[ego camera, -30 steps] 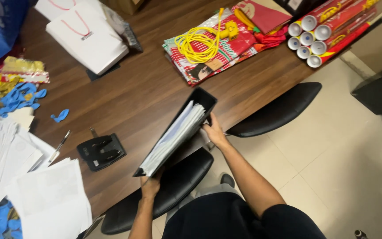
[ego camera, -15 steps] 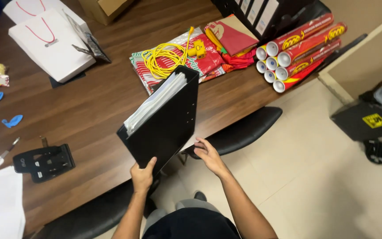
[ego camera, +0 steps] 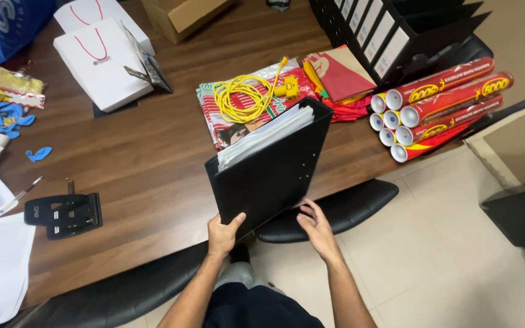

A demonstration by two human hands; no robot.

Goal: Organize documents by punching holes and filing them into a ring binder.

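1. Head view: black binder w/ white sheets held up over the desk edge, above black chairs
2. Left hand fingers curled round its bottom corner, gripping; right hand fingers spread loose, touching lower edge, not clamped
3. Progress: binder lifted & closed, not yet set down anywhere
4. Long axis runs diagonally, near-left to far-right; paper edge faces up-left, far corner twd yellow cable
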